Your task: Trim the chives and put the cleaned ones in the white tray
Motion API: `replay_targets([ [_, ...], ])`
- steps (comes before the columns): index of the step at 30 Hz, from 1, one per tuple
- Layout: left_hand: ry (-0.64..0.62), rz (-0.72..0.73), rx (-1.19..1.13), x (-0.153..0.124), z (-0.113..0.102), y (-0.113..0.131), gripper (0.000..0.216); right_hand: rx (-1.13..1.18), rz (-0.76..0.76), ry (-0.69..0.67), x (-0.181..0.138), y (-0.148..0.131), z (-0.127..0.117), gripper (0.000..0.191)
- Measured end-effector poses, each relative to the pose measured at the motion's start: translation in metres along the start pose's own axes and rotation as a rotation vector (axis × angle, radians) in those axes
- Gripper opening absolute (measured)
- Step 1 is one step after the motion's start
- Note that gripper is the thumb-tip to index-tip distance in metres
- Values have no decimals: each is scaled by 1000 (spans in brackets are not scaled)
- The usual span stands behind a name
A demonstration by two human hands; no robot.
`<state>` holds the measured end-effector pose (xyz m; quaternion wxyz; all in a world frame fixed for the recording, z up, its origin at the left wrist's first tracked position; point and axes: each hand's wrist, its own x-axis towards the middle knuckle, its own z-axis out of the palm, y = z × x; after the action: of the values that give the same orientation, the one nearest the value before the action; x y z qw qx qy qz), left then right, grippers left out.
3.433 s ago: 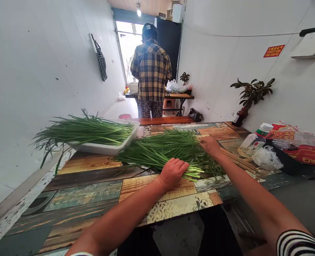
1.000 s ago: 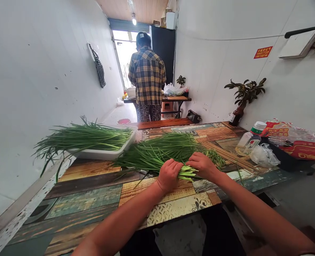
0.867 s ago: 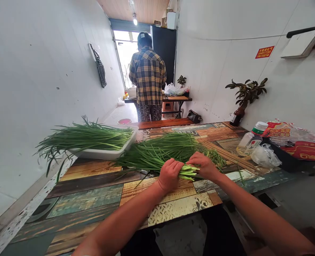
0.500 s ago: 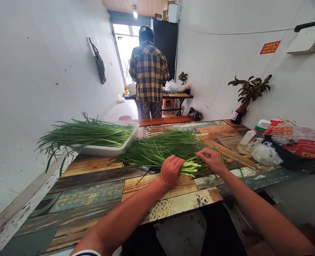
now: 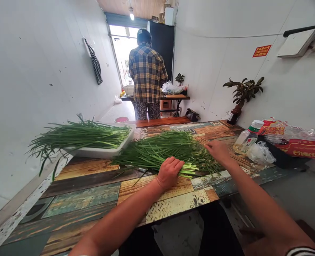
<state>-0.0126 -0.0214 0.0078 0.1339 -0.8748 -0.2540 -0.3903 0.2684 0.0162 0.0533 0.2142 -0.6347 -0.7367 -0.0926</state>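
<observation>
My left hand (image 5: 170, 172) is wrapped round a bunch of Chinese chives (image 5: 189, 168), whose pale stem ends stick out to the right of the fist while the green leaves trail left. To its right, my right hand (image 5: 219, 151) has its thumb and fingers pinched together above a heap of thin trimmings (image 5: 209, 161); anything between the fingertips is too small to make out. Behind both hands lies a loose pile of chives (image 5: 170, 140) on the table. More chives (image 5: 101, 133) fill a white tray (image 5: 132, 134) at the left, their tips hanging over its side.
The wood-patterned table (image 5: 90, 193) also bears thin sticks (image 5: 241, 160), a plastic bottle (image 5: 246, 138), a crumpled clear bag (image 5: 261, 153) and red packaging (image 5: 301, 146) at right. A brown bottle (image 5: 235, 112) holds a plant. Beyond, a person in a plaid shirt (image 5: 147, 73) faces away.
My right hand has moved right, away from the stem ends and over the trimmings. My left hand keeps its grip on the chives. The view has shifted slightly.
</observation>
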Motion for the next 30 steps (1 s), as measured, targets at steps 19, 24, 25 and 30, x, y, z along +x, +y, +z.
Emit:
replay_targets([
  [19,103,4,-22,5,-10,1,26,743,-46,-289,-44,-66,-7,28],
  [24,99,50,-40,4,-9,2,26,819,-38,-267,-48,-83,-6,25],
  [25,91,61,-32,4,-8,3,27,823,-41,-249,-47,-85,-5,26],
  [30,94,55,-24,4,-5,3,25,803,-194,-146,-44,-95,5,25],
])
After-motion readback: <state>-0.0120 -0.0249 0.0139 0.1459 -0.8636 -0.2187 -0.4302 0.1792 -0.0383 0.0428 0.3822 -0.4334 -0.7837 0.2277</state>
